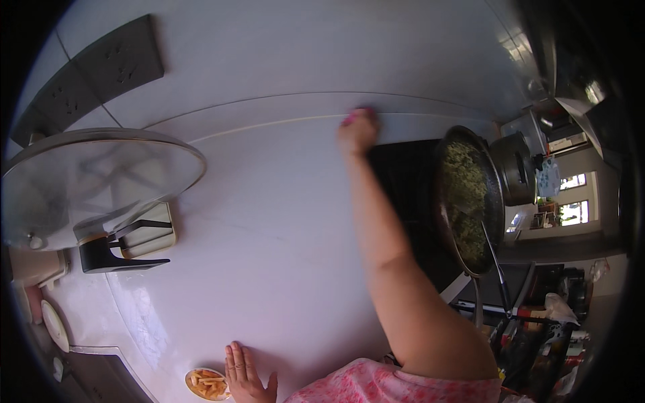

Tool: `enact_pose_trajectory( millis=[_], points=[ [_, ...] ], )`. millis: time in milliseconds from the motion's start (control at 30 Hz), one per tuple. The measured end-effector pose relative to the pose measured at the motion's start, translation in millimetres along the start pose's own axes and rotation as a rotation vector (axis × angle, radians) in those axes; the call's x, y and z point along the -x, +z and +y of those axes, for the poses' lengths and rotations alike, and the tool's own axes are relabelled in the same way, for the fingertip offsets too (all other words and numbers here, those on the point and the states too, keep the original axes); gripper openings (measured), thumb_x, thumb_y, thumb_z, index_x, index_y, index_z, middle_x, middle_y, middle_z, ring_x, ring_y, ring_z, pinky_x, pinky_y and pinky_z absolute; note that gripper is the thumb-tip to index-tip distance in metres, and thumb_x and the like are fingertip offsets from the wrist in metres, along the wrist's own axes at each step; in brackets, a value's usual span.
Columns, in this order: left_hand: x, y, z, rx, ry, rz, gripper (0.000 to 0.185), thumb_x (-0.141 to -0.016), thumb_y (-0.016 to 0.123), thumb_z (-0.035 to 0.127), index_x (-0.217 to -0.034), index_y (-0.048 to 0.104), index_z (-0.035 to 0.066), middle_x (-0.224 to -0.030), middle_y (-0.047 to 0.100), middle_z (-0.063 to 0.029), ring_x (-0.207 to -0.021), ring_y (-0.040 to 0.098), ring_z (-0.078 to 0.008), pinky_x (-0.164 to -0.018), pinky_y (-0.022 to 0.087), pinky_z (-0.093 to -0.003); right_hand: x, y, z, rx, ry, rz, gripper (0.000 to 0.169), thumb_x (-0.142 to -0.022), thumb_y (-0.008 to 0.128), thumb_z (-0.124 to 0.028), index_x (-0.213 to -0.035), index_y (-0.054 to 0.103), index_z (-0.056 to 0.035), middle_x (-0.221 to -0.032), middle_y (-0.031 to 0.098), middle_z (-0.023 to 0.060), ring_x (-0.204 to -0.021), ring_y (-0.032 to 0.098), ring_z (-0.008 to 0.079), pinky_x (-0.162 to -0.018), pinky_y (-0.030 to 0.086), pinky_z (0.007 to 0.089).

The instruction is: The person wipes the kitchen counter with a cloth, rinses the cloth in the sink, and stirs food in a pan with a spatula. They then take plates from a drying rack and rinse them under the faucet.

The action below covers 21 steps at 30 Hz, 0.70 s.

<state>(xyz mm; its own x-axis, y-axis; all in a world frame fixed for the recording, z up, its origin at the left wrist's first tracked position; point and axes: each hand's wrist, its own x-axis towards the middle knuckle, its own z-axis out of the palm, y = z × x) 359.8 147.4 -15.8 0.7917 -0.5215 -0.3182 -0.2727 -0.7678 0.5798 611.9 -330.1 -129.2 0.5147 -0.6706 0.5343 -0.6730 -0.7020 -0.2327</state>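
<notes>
My right hand (359, 132) is stretched to the back of the white countertop (262, 211), by the wall, with its fingers closed on a pink cloth or sponge (347, 120), mostly hidden and blurred. My left hand (248, 378) rests flat on the counter near the front edge, holding nothing. Beside its fingers is a small bowl of cut, fry-like strips (207, 384). To the right of my right arm, a frying pan (461, 201) of chopped green food stands on a black cooktop (405, 171). A black-handled utensil (499, 277) leans in the pan.
A large glass lid (116, 166) stands upright at the left, near a black-handled holder (121, 247). A metal pot (514, 169) is beyond the pan. A plate (54, 326) lies at the far left. A rack of packets and jars (549, 322) is at the lower right.
</notes>
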Motion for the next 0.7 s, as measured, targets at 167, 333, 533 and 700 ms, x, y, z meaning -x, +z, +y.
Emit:
enact_pose_trajectory(
  millis=[167, 333, 533, 700],
  points=[
    [1.1, 9.3, -2.9, -0.067, 0.018, 0.047, 0.076, -0.062, 0.072, 0.011, -0.13, 0.04, -0.005, -0.14, 0.035, -0.0258, -0.13, 0.032, -0.0455, -0.103, 0.03, -0.0519, 88.5, -42.5, -101.0, -0.543, -0.338, -0.152, 0.027, -0.068, 0.06, 0.0, -0.093, 0.056, -0.0076, -0.099, 0.06, 0.0134, -0.101, 0.054, 0.0357, -0.083, 0.047, 0.0448],
    [7.4, 10.5, -12.5, -0.079, 0.085, 0.085, 0.075, -0.064, 0.073, 0.01, -0.13, 0.04, -0.006, -0.14, 0.035, -0.0248, -0.131, 0.031, -0.0436, -0.102, 0.032, -0.0499, 85.3, -62.0, -87.5, -0.841, -0.15, -0.228, 0.037, -0.065, 0.059, 0.004, -0.099, 0.058, -0.0107, -0.096, 0.06, 0.0107, -0.099, 0.053, 0.035, -0.082, 0.046, 0.0422],
    [5.2, 16.9, -10.6, -0.064, 0.14, 0.108, 0.076, -0.064, 0.074, 0.011, -0.13, 0.04, -0.004, -0.14, 0.035, -0.0244, -0.13, 0.032, -0.0431, -0.101, 0.033, -0.0496, 56.0, -38.9, -33.6, -0.362, -0.242, -0.08, 0.041, -0.071, 0.056, 0.002, -0.109, 0.056, -0.0132, -0.109, 0.057, 0.011, -0.103, 0.053, 0.0331, -0.087, 0.045, 0.0413],
    [8.1, 19.6, -17.5, -0.088, 0.122, 0.135, 0.076, -0.064, 0.074, 0.012, -0.131, 0.04, -0.003, -0.14, 0.035, -0.0242, -0.13, 0.032, -0.0427, -0.101, 0.033, -0.0491, 98.5, -79.2, -66.8, -0.867, -0.396, -0.066, 0.038, -0.071, 0.057, 0.01, -0.102, 0.059, -0.0097, -0.102, 0.061, 0.0132, -0.096, 0.057, 0.0312, -0.086, 0.046, 0.0387]
  ],
)
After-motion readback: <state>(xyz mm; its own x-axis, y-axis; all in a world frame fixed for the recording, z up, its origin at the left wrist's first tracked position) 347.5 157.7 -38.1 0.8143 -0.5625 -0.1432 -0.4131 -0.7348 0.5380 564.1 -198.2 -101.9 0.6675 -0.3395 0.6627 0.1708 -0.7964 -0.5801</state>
